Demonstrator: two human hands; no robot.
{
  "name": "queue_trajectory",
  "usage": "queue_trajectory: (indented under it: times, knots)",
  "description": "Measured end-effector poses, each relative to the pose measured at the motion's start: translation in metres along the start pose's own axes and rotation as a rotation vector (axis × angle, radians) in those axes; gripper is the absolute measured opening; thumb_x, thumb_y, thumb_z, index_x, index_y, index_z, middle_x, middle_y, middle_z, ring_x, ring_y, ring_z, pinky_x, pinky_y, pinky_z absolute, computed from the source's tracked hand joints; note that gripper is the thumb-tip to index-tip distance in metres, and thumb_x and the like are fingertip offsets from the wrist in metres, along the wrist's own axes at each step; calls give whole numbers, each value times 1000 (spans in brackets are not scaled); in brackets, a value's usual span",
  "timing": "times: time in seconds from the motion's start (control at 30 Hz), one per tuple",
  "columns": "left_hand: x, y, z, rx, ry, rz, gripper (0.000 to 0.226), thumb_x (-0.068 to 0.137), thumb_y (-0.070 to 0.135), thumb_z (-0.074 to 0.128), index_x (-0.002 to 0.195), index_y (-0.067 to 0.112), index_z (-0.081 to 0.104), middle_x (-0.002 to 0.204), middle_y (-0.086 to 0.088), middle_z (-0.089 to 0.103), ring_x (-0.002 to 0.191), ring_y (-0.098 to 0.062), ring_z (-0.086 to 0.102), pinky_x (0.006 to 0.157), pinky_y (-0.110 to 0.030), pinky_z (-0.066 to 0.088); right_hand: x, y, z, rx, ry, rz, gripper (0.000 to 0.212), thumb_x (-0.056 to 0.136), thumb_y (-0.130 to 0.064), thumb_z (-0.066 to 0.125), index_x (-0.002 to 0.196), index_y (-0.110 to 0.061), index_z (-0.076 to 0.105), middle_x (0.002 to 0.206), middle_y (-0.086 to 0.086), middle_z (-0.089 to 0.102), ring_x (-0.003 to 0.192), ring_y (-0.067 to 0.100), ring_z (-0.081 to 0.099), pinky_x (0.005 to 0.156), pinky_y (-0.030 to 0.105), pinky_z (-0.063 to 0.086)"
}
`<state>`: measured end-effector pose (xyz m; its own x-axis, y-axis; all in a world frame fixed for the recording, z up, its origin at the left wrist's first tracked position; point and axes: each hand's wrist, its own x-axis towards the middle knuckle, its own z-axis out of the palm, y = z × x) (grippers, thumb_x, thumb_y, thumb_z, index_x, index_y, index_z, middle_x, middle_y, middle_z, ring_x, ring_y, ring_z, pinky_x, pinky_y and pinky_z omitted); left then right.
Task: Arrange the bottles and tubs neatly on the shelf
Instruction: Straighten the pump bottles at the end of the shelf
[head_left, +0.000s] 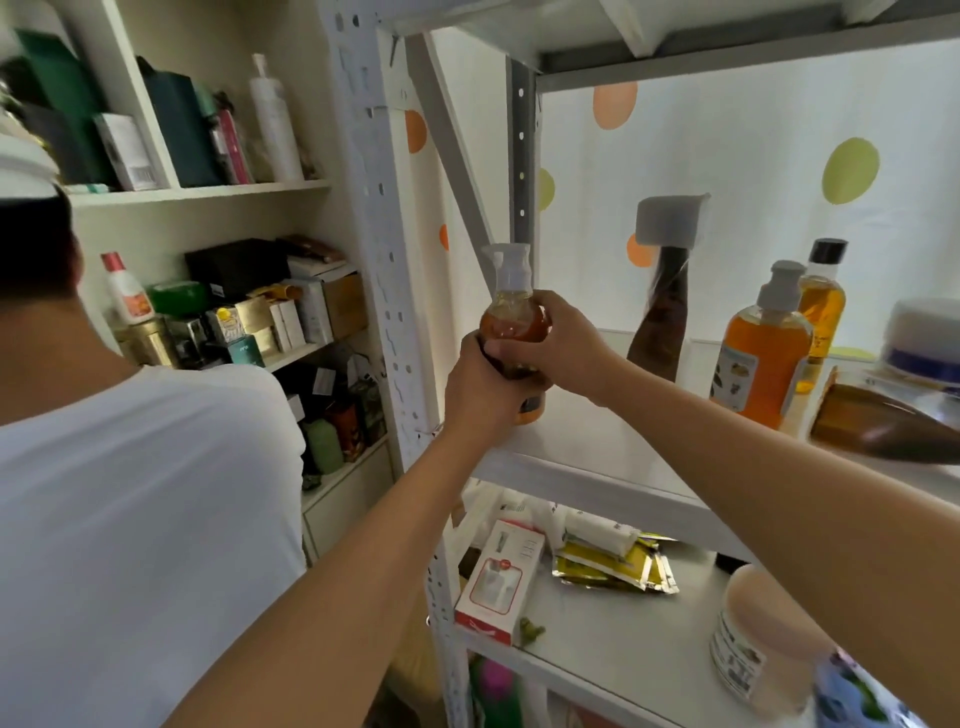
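At the left of the frame a person in a white shirt (130, 493) stands before crowded wall shelves. At centre, the left hand (485, 387) wraps the lower body of an amber pump bottle (514, 317), its fingers curled tight around it; the right hand (553, 345) clasps the bottle's middle, fingers pressed around it. The bottle hangs upright over the left end of the metal shelf (582, 431), long axis vertical, pump cap up. It looks part-full, rigid and smooth, possibly slippery; the body is the safer hold, not the cap. Further right stand a brown tapered bottle (660, 332), an orange pump bottle (761, 358) and a black-capped bottle (821, 306); a brown bottle (883, 423) lies on its side.
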<state>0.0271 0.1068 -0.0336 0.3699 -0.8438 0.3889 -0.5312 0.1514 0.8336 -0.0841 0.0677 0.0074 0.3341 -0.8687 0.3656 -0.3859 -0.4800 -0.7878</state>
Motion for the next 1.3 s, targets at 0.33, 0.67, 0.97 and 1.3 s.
queue_trajectory:
  times: [0.33, 0.67, 0.97, 1.3]
  knots:
    - [9, -9, -3, -35, -89, -6, 74, 66, 26, 86, 127, 17, 46, 110, 7, 60, 100, -19, 60, 88, -32, 51, 1, -1, 11, -28, 1, 65, 81, 71, -42, 83, 138, -20, 43, 117, 0, 62, 107, 23, 61, 94, 41, 53]
    - [-28, 3, 10, -67, 149, -24, 69, 79, 11, 77, 136, 19, 39, 124, 5, 50, 112, -12, 51, 87, -19, 43, -9, 11, -2, 24, -6, 59, 79, 81, -33, 77, 146, -21, 35, 134, 7, 55, 120, 26, 55, 102, 43, 47]
    - [-52, 79, 86, -219, -49, 261, 69, 84, 12, 71, 143, 21, 35, 145, 1, 43, 133, -14, 42, 110, -34, 39, -34, 18, -85, -37, 279, 28, 45, 90, -25, 68, 131, -23, 51, 114, -2, 66, 103, 15, 65, 82, 29, 56]
    - [-33, 119, 153, -359, -260, 287, 76, 81, 7, 73, 146, 17, 34, 147, -3, 41, 132, -19, 45, 104, -44, 46, -67, 35, -158, -123, 465, 88, 48, 88, -27, 70, 132, -20, 53, 113, -1, 66, 98, 10, 65, 82, 25, 54]
